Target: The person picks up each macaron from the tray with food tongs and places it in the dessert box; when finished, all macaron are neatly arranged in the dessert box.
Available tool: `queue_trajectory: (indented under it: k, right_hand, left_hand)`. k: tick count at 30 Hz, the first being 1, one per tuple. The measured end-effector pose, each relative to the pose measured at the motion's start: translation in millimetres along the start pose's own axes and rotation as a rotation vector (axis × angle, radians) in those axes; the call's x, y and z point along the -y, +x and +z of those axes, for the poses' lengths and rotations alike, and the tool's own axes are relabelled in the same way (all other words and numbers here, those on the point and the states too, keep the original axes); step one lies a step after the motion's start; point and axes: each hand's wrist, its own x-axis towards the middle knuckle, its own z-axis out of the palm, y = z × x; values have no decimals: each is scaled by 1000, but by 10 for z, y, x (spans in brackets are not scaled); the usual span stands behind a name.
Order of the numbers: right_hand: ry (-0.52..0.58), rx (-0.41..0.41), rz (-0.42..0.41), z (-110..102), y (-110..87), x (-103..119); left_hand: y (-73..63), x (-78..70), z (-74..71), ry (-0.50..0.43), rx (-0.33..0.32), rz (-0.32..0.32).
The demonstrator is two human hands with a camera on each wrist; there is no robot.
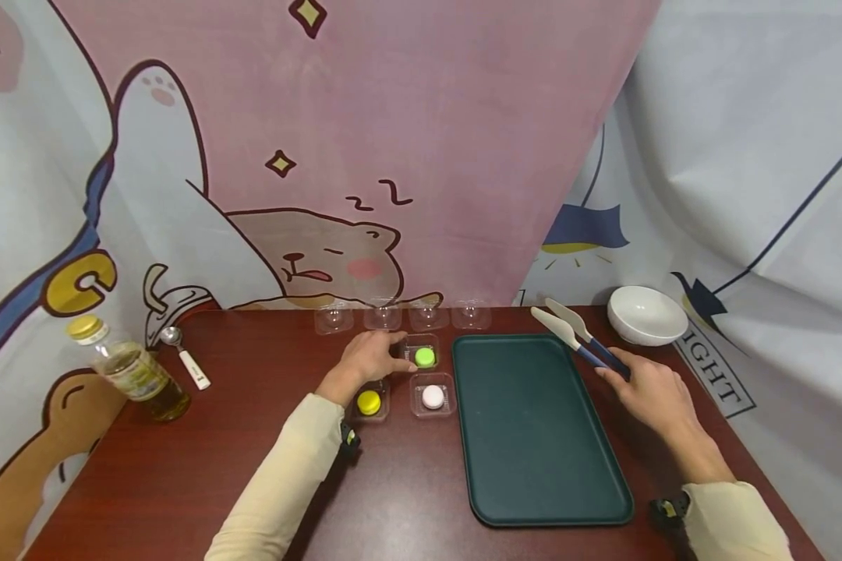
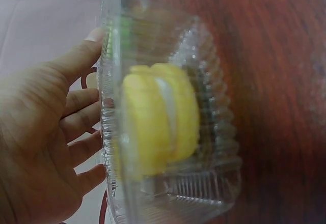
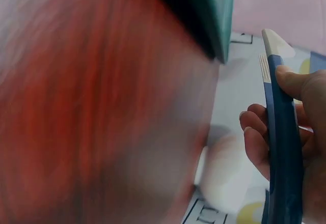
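Observation:
My left hand (image 1: pixel 368 360) reaches across the table, fingers extended and thumb apart, at the left side of a clear plastic box with a green macaron (image 1: pixel 424 358) in it. Close by are a yellow macaron (image 1: pixel 369 402) and a pale pink macaron (image 1: pixel 433 396), each in its own clear box. In the left wrist view the yellow macaron (image 2: pixel 163 117) and its box cover part of the fingertips. Blue-handled tongs (image 1: pixel 596 352) with cream tips are gripped by my right hand (image 1: pixel 656 393), tips pointing over the tray's back right corner.
A dark green tray (image 1: pixel 540 436) lies right of the boxes. Several clear plastic lids (image 1: pixel 382 315) line the back edge. A white bowl (image 1: pixel 647 315) stands at the back right. On the left are an oil bottle (image 1: pixel 136 370) with a yellow cap and a white-handled scoop (image 1: pixel 189 362).

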Motion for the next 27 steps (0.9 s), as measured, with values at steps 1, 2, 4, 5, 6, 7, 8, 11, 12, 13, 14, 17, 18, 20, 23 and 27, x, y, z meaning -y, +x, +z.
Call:
queue_trajectory:
  k: [1, 2, 4, 5, 6, 7, 8, 11, 12, 13, 14, 17, 18, 20, 23, 27]
  right_hand:
    - [-4, 5, 13, 4, -9, -33]
    - [-7, 11, 27, 11, -20, -65]
    - [-13, 22, 51, 24, -42, -124]
    - [-14, 29, 61, 32, -53, -152]
    - [-17, 34, 67, 41, -66, -176]
    - [-18, 35, 73, 48, -76, -199]
    - [-20, 32, 79, 55, -84, -220]
    - [-22, 24, 90, 66, -88, -265]
    - [-24, 24, 95, 69, -83, -274]
    - [-26, 24, 99, 67, -75, -282]
    - [-29, 28, 104, 65, -69, -286]
    - [-36, 46, 121, 69, -53, -298]
    - [-39, 53, 127, 72, -50, -302]
    - [-41, 56, 129, 80, -36, -306]
    - [-47, 62, 125, 91, -15, -320]
    - [-58, 74, 116, 94, 11, -340]
  left_hand:
    - [-2, 0, 0, 1, 0, -1]
    - [-3, -1, 1, 2, 1, -2]
    - [-3, -2, 5, 1, 5, -2]
    - [-3, -2, 6, 1, 7, -1]
    - [-2, -2, 8, 3, 8, 1]
    - [0, -2, 8, 4, 8, 3]
    - [3, -1, 8, 7, 7, 5]
    - [11, 9, 5, 20, 5, 8]
    - [12, 14, 3, 24, 4, 9]
    - [14, 18, 0, 27, 2, 9]
    - [13, 17, -3, 29, 2, 11]
    - [9, 18, -4, 33, -1, 17]
    - [9, 16, -4, 33, -2, 19]
    - [8, 13, -10, 32, -2, 20]
    - [9, 12, -11, 28, 5, 17]
    - [2, 1, -18, 22, 18, 5]
